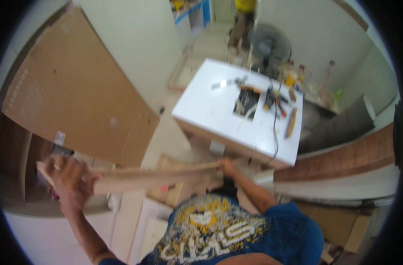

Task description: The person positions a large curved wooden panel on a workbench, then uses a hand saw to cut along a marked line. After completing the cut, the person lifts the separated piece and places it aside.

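A long, narrow strip of light wood board point(153, 177) runs across the lower middle of the head view, held level in front of my chest. My left hand point(71, 179) grips its left end, a ring on one finger. My right hand point(228, 168) holds the board near its right end. My blue printed shirt point(228, 229) fills the bottom of the picture below the board. The whole scene is motion-blurred.
A white worktable point(210, 110) with a cut-out, hand tools, a cable and a yellow level stands ahead. A large cardboard sheet point(77, 88) leans at left. A standing fan point(267, 46) and another person's legs point(241, 26) are behind. Wood-grain panels point(342, 161) lie at right.
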Demonstrator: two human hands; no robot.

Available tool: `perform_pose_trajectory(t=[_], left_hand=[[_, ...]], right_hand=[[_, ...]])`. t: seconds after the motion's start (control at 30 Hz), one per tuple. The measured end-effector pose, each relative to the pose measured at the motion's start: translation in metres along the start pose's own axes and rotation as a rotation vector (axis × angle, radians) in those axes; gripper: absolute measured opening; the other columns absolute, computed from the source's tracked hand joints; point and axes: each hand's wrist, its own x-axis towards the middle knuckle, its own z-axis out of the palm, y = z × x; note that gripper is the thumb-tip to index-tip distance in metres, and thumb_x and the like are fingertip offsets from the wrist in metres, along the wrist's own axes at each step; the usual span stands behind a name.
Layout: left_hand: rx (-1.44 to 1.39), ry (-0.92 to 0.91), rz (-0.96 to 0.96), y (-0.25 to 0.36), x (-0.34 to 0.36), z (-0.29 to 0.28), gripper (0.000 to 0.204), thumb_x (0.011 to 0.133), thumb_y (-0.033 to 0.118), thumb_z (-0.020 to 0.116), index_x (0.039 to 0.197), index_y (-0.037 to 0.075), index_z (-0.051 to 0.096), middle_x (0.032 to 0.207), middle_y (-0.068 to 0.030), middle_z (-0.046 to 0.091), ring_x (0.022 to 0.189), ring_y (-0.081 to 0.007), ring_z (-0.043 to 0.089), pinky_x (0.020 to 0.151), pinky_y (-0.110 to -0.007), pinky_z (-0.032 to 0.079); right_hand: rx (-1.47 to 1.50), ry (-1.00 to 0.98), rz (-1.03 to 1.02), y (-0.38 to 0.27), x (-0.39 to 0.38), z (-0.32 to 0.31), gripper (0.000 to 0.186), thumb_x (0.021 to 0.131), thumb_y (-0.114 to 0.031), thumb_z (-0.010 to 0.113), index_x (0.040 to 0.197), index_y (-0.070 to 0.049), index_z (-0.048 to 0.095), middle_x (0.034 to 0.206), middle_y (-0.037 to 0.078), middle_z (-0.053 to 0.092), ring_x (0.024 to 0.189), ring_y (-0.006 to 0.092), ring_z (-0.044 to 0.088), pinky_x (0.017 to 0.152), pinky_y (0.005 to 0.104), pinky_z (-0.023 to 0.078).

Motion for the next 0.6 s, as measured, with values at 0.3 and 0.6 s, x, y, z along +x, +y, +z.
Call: perform_pose_trajectory(t=[0.3,0.6], left_hand=[[-0.091,-0.089,-0.037,-0.254,-0.042,-0.013,0.039,0.082,0.039,0.079,0.093,0.004,0.067,0.094,-0.0065,0.060,0.099,-0.0251,0.055,0.100,-0.040,0.036],[-0.304,-0.102,-0.156,-0.438,0.036,0.110,0.050,0.094,0.037,0.069,0.124,-0.003,0.068,0.118,-0.0117,0.069,0.115,-0.0227,0.059,0.103,-0.035,0.043]], right_hand=[[0.156,0.375,-0.125,-0.236,-0.072,-0.144,0.030,0.080,-0.025,0.086,0.096,-0.007,0.068,0.079,0.015,0.065,0.074,0.0354,0.064,0.068,0.0432,0.050],[-0.223,0.631,-0.143,-0.362,-0.100,-0.304,0.027,0.083,-0.027,0.085,0.089,-0.006,0.069,0.073,0.010,0.065,0.059,0.0264,0.059,0.057,0.0364,0.047]])
